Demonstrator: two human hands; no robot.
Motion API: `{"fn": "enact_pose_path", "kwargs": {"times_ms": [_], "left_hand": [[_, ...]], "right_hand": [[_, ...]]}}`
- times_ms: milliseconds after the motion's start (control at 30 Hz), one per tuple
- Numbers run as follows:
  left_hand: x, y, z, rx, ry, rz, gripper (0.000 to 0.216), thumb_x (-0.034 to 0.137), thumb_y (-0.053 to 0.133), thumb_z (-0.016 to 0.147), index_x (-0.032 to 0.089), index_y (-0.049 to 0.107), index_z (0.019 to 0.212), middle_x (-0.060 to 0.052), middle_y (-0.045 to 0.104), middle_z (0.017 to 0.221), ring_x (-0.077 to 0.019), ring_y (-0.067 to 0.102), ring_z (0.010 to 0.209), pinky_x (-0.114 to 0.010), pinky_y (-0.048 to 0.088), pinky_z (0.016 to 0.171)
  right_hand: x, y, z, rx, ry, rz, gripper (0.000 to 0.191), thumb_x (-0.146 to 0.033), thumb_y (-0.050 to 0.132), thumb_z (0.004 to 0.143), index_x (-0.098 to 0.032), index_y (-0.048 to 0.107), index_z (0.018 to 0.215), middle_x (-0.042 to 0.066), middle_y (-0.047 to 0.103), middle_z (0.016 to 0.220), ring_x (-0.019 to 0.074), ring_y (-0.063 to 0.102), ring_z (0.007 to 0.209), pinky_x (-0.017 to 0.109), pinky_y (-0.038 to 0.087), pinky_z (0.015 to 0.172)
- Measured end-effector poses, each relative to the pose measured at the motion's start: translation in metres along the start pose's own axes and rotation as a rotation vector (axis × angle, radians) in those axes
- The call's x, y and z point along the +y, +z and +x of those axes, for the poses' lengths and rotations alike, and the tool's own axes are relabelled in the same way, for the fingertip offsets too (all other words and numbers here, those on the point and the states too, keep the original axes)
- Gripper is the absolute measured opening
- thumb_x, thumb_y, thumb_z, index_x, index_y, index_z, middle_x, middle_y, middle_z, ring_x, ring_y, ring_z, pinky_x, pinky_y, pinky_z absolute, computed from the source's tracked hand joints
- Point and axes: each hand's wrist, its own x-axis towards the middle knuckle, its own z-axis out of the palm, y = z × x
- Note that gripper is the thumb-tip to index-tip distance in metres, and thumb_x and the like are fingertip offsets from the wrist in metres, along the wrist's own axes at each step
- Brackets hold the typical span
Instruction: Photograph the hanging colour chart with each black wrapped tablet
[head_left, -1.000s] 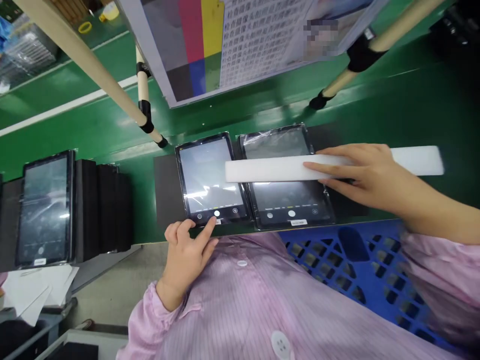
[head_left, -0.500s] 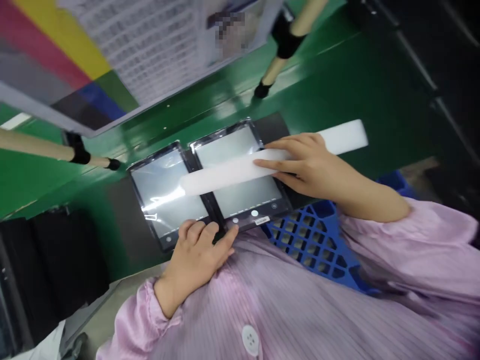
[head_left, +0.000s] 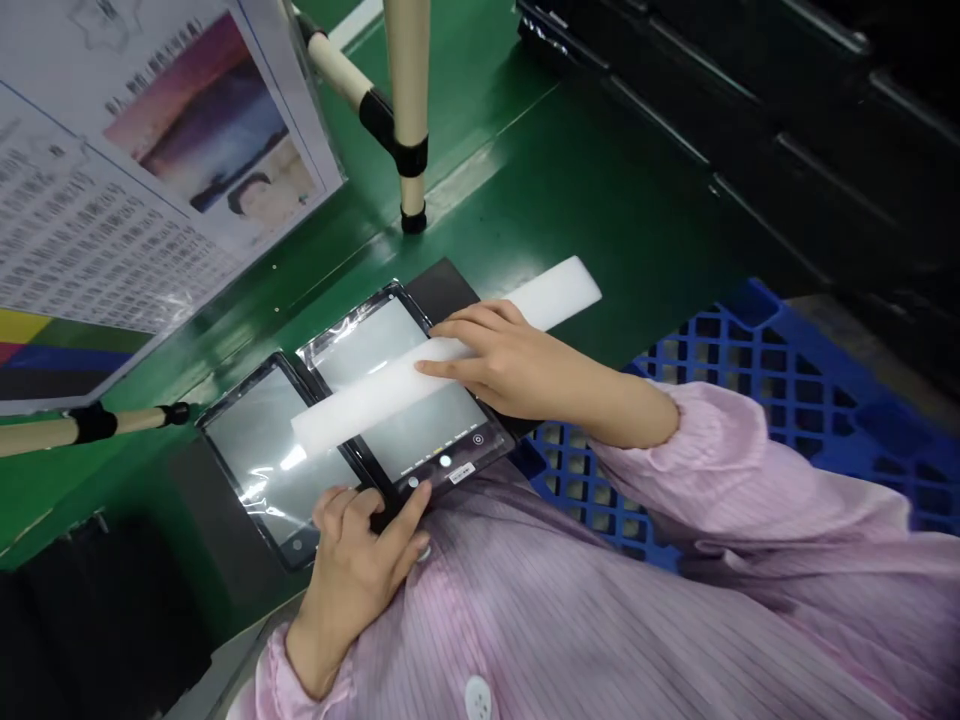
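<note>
Two tablets with lit pale screens lie side by side on dark mats over a green work surface: a left tablet [head_left: 255, 440] and a right tablet [head_left: 367, 338]. Across both of them runs a long white foam strip [head_left: 382, 395]. My right hand [head_left: 510, 365] grips this strip near its middle, thumb on the near side and fingers over the far side. At the bottom edge of the right tablet, my left hand [head_left: 360, 550] touches the screen near its round white buttons with a stretched index finger. Its other fingers bend loosely and hold nothing.
A printed chart board [head_left: 187, 150] leans over the far left, by cream pipe legs [head_left: 409, 80]. Blue plastic grid pallets [head_left: 720, 370] are below at right. Black stacked cases [head_left: 750, 140] stand at the far right, and a dark bulk [head_left: 105, 610] at lower left.
My view has turned and shifted, so the tablets and hands sit further left and lower. The right hand still grips the foam strip, and the left index finger remains at the right tablet's bottom edge.
</note>
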Motion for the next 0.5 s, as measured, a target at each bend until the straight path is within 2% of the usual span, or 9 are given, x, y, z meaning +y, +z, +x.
{"fn": "enact_pose_path", "kwargs": {"times_ms": [233, 367, 500], "left_hand": [[-0.012, -0.003, -0.059, 0.008, -0.179, 0.082, 0.038, 0.023, 0.064, 0.089, 0.028, 0.069, 0.126, -0.006, 0.040, 0.098, -0.0226, 0.047, 0.092, -0.042, 0.035, 0.089], [-0.010, -0.004, -0.068, 0.037, -0.233, 0.052, 0.034, 0.022, 0.064, 0.089, 0.023, 0.072, 0.122, -0.006, 0.040, 0.098, -0.0220, 0.046, 0.091, -0.041, 0.034, 0.088], [-0.004, -0.002, -0.065, 0.037, -0.293, 0.012, 0.032, 0.020, 0.061, 0.091, 0.023, 0.072, 0.120, -0.007, 0.041, 0.099, -0.0221, 0.046, 0.093, -0.042, 0.034, 0.091]], "right_hand": [[0.015, -0.011, -0.019, -0.008, 0.001, -0.009, 0.045, -0.011, 0.048, 0.094, -0.028, 0.065, 0.131, 0.012, 0.055, 0.133, 0.0275, 0.049, 0.120, 0.046, 0.039, 0.098], [0.035, -0.023, -0.047, -0.021, 0.073, -0.037, 0.039, -0.018, 0.047, 0.098, -0.029, 0.065, 0.131, 0.013, 0.055, 0.133, 0.0262, 0.052, 0.116, 0.046, 0.042, 0.093], [0.053, -0.029, -0.073, 0.056, 0.161, -0.047, 0.032, -0.028, 0.049, 0.099, -0.030, 0.070, 0.123, 0.013, 0.061, 0.125, 0.0243, 0.057, 0.110, 0.045, 0.044, 0.090]]}}
